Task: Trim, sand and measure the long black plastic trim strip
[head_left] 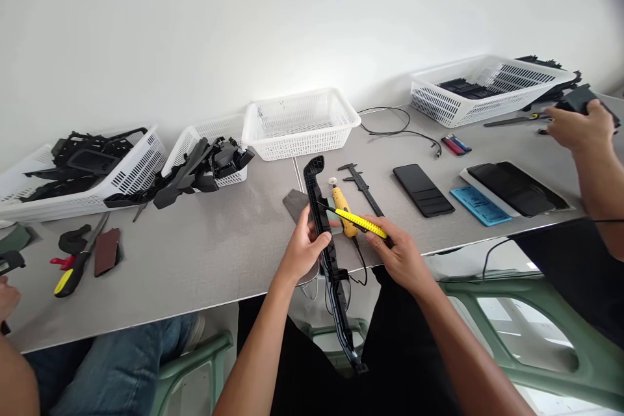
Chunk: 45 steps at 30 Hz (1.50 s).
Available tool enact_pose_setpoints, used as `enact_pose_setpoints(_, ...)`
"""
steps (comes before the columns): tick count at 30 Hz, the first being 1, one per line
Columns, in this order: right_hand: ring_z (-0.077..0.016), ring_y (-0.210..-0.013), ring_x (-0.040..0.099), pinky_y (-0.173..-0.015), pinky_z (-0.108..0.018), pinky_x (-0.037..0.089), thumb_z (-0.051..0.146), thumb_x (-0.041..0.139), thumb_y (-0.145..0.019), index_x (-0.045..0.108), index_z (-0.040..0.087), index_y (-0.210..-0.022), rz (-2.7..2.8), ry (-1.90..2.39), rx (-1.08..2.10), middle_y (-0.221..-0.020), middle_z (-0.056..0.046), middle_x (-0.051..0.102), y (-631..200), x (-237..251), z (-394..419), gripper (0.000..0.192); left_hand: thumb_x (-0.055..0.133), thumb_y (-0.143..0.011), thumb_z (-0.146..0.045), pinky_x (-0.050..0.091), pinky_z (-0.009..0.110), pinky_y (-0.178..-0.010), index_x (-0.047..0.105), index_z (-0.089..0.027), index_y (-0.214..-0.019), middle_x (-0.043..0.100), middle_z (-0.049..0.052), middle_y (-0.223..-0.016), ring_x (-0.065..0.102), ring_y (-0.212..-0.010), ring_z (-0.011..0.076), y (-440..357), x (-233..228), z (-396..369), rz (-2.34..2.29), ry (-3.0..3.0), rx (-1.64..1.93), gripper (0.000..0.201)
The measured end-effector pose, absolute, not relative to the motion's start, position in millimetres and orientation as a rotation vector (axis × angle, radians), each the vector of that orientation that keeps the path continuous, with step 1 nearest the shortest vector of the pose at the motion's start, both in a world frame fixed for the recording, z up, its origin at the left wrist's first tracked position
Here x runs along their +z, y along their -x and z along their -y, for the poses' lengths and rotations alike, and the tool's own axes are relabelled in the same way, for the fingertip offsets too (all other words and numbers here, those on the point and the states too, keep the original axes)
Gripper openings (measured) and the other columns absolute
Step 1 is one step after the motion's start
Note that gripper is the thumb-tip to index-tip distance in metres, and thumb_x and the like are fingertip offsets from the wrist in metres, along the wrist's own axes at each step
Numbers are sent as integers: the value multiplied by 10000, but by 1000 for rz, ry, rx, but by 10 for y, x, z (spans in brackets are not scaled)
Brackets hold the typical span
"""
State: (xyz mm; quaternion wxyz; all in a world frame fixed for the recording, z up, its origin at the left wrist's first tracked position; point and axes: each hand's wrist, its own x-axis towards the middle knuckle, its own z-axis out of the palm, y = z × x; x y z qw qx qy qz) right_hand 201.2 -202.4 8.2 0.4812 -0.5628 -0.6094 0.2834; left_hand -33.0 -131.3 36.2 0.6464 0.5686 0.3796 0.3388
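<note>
My left hand (303, 248) grips the middle of a long black plastic part (325, 234) that runs from the grey table (209, 253) down over its front edge toward my lap. My right hand (397, 252) holds a yellow utility knife (361, 223), its blade tip touching the part's edge just above my left thumb. A yellow rotary tool (341, 207) lies on the table right behind the knife. A grey abrasive pad (297, 203) lies left of the part.
A black caliper (359, 183), a black phone (423, 189), a blue card (480, 204) and a tablet (517, 187) lie to the right. Several white baskets (301, 122) line the wall, some holding black parts. One co-worker's hand (580, 127) is at far right, another's (8, 302) at far left.
</note>
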Motion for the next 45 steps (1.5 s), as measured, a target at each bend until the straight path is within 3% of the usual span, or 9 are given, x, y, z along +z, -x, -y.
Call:
enact_pose_setpoints(4, -316, -1147, 738, -975, -418, 568, 448, 634, -1080, 775, 277, -1304, 1518, 1335, 787, -1275, -76, 802, -2048, 105, 2047, 315, 711, -982, -322, 529, 301, -730, 319, -268, -1721, 752, 109, -1319, 631, -824, 171, 330, 357, 1315, -888, -1280, 794, 838)
enact_pose_setpoints(9, -310, -1178, 726, -1025, -423, 553, 457, 614, -1087, 747, 279, -1350, 1446, 1360, 723, -1298, -79, 788, -2056, 107, 2033, 344, 725, -976, -347, 446, 282, -623, 327, -277, -1713, 762, 98, -1265, 508, -688, 139, 323, 361, 1306, -865, -1283, 775, 841)
enact_pose_setpoints(14, -298, -1114, 731, -962, -391, 556, 377, 629, -1057, 769, 264, -1268, 1497, 1350, 797, -1221, -70, 796, -2050, 117, 2036, 277, 748, -954, -362, 486, 295, -699, 347, -266, -1710, 761, 90, -1218, 611, -803, 181, 326, 341, 1301, -889, -1273, 791, 861)
enact_pose_setpoints(20, -297, -1119, 726, -987, -397, 553, 424, 625, -1062, 751, 268, -1319, 1449, 1369, 752, -1227, -72, 794, -2040, 137, 2032, 326, 709, -958, -315, 445, 276, -621, 349, -253, -1705, 772, 99, -1237, 517, -707, 145, 321, 373, 1300, -858, -1278, 772, 830)
enact_pose_setpoints(25, -297, -1065, 739, -928, -381, 558, 373, 635, -1021, 794, 254, -1197, 1451, 1367, 800, -1175, -60, 818, -2060, 131, 2037, 265, 749, -909, -307, 493, 294, -703, 378, -225, -1689, 773, 93, -1183, 624, -851, 195, 312, 371, 1294, -896, -1251, 799, 868)
enact_pose_setpoints(29, -301, -1096, 741, -961, -394, 559, 411, 644, -1026, 788, 257, -1249, 1414, 1365, 782, -1220, -67, 819, -2062, 151, 2038, 307, 722, -940, -322, 507, 318, -726, 362, -224, -1698, 779, 109, -1234, 640, -849, 202, 312, 386, 1302, -875, -1275, 784, 845)
enact_pose_setpoints(38, -289, -1047, 739, -891, -368, 543, 350, 663, -968, 819, 250, -1174, 1360, 1374, 780, -1172, -56, 831, -2071, 143, 2037, 278, 708, -949, -301, 531, 350, -823, 370, -210, -1702, 784, 113, -1257, 686, -968, 239, 322, 363, 1295, -863, -1279, 786, 830)
enact_pose_setpoints(43, -280, -975, 726, -808, -352, 519, 300, 660, -911, 844, 248, -1086, 1355, 1376, 810, -1116, -49, 835, -2079, 130, 2037, 259, 726, -922, -274, 533, 385, -965, 398, -223, -1692, 777, 104, -1276, 696, -1143, 278, 331, 364, 1295, -879, -1270, 787, 839)
enact_pose_setpoints(45, -276, -958, 720, -808, -353, 515, 306, 662, -909, 847, 249, -1085, 1328, 1383, 801, -1094, -44, 834, -2078, 134, 2037, 262, 715, -925, -278, 530, 382, -945, 396, -218, -1694, 785, 104, -1253, 695, -1114, 275, 332, 376, 1296, -866, -1287, 778, 834)
